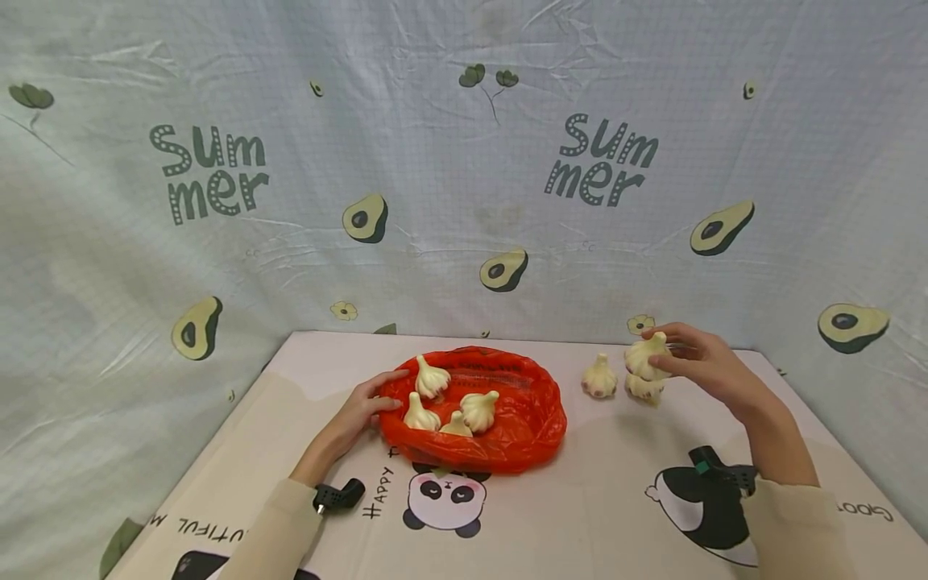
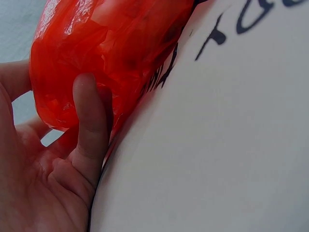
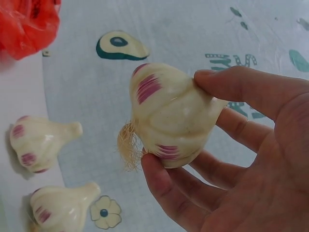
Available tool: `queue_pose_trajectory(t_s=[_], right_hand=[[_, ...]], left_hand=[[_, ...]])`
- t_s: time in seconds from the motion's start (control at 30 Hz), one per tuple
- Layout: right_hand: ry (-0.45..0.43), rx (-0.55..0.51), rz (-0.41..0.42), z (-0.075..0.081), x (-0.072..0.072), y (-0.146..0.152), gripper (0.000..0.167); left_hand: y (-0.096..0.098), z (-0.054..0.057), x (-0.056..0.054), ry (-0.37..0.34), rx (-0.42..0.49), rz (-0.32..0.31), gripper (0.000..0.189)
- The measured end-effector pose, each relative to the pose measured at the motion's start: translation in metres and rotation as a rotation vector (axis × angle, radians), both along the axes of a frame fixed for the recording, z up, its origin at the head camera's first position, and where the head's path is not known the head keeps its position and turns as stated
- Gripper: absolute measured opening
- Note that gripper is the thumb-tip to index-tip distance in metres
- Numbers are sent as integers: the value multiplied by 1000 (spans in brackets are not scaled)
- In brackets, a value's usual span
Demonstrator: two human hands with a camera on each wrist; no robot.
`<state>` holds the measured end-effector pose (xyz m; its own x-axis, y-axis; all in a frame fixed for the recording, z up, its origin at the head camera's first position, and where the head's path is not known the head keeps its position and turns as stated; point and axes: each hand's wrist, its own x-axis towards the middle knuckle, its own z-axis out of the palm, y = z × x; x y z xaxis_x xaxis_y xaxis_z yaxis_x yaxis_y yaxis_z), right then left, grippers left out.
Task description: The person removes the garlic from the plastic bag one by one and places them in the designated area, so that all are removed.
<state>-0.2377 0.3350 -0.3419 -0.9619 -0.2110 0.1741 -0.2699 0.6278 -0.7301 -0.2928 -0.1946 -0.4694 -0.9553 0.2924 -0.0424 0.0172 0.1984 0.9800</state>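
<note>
Beige sleeves [image 1: 271,532] lie nearest in the head view, where your left hand [image 1: 358,407] grips the left side of a red, crinkled plastic bag [image 1: 540,439] holding four ivory, bulb-shaped garlic heads [image 1: 433,379], and at far right your right hand [image 1: 699,358] holds a glossy, purple-streaked garlic head [image 1: 648,358] near two loose garlic heads [image 1: 599,378], which a low sweep could knock. At your left wrist, fingers curl around the bag's soft side, so a tug might buckle it. At your right wrist, fingertips alone pinch the smooth bulb, so a slack hold could drop it.
</note>
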Motion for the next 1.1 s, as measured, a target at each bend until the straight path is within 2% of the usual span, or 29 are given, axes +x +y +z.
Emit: queue_pose_trajectory(t_s=[0.47,1.1], right_hand=[[19,9,-48,-1,-1,18,47],[-7,52,-122,-13,-9,40,54]], left_hand=[[0,0,0,4,-9,-7,60],[0,0,0,-2,-5,0,60]])
